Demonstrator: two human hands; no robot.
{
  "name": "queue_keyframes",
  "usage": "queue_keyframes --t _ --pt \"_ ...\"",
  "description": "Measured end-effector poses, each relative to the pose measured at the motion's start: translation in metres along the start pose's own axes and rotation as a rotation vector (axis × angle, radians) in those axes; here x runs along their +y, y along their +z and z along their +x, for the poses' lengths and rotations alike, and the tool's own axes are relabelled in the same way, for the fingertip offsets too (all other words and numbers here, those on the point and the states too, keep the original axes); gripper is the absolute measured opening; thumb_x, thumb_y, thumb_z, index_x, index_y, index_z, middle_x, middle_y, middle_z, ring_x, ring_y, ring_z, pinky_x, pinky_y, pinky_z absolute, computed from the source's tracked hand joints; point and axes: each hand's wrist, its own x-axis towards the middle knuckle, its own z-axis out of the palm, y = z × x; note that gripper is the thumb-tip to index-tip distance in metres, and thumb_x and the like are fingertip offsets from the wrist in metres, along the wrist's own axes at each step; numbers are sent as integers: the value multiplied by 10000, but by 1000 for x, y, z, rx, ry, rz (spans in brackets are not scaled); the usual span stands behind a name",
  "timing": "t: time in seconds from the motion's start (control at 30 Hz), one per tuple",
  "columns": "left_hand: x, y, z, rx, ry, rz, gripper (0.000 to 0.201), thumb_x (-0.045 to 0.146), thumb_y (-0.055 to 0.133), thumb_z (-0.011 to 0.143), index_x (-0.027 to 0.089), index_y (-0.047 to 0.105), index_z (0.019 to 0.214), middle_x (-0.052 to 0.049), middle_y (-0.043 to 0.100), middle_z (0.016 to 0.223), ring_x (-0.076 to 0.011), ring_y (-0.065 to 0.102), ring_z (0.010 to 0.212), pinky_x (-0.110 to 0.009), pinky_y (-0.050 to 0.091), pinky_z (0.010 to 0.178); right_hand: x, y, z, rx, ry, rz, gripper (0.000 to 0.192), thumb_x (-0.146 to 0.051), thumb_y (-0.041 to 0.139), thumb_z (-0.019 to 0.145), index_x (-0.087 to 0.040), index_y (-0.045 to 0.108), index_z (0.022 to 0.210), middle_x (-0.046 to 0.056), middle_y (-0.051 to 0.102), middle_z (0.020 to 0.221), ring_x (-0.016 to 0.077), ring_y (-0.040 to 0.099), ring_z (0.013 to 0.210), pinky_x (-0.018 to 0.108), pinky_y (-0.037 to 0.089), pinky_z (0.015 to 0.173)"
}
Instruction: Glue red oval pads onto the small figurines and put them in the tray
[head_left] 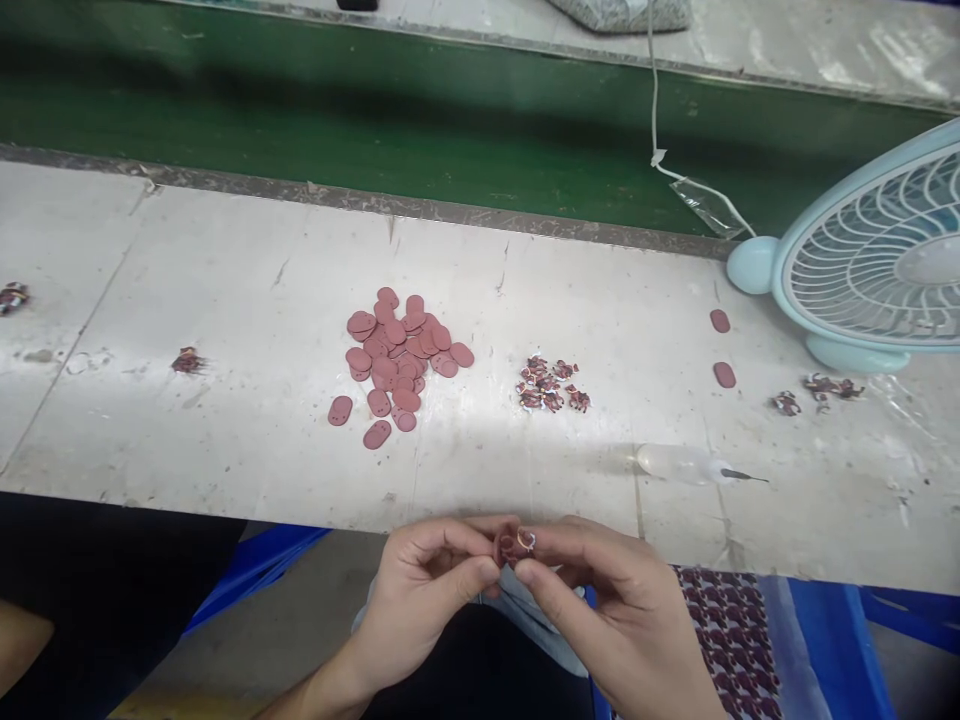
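My left hand (439,580) and my right hand (600,590) meet just in front of the table's near edge. Pinched in my left fingertips is a reddish-brown oval base (502,547), tilted up and partly covered by the fingers. A small brown figurine (526,541) with white and yellow touches sits in my right fingertips, against the base; whether the two are joined I cannot tell. Beyond my hands lie a loose pile of similar oval bases (405,365) and a cluster of small brown figurines (546,385).
A clear squeeze bottle with a thin dark tip (682,464) lies right of my hands. A light-blue fan (772,265) stands at the right, near two oval bases (724,375) and several figurines (825,388). A tray of figurines (731,640) sits below the table edge. Another person's arm (22,640) shows at left.
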Motion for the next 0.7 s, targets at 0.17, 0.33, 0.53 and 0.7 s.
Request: queue_keyframes --t 0.17,0.33,0.53,0.7 --pt "0 3 0 6 4 2 97 234 818 819 157 766 793 -89 800 947 -154 713 694 -240 604 652 1 1 -1 20 28 68 158 -214 759 890 -299 802 1017 35 805 991 187 780 806 232 646 686" --pt "0 7 -1 4 53 -20 64 214 809 826 174 782 784 -65 805 942 -113 682 623 -219 604 634 7 6 -1 -16 158 350 115 -227 762 898 -287 802 987 19 804 920 182 779 796 258 656 733" --pt "3 11 0 18 48 -11 71 210 820 813 164 784 772 -78 807 952 -124 693 642 -217 610 623 8 8 -2 10 156 366 115 -207 763 898 -279 803 978 25 805 936 173 776 838 230 643 748" --pt "4 12 -1 23 54 7 61 210 811 822 176 788 777 -65 808 936 -130 705 664 -208 613 629 7 9 -3 29 142 370 131 -205 763 899 -297 801 982 17 811 952 173 782 843 228 647 754"
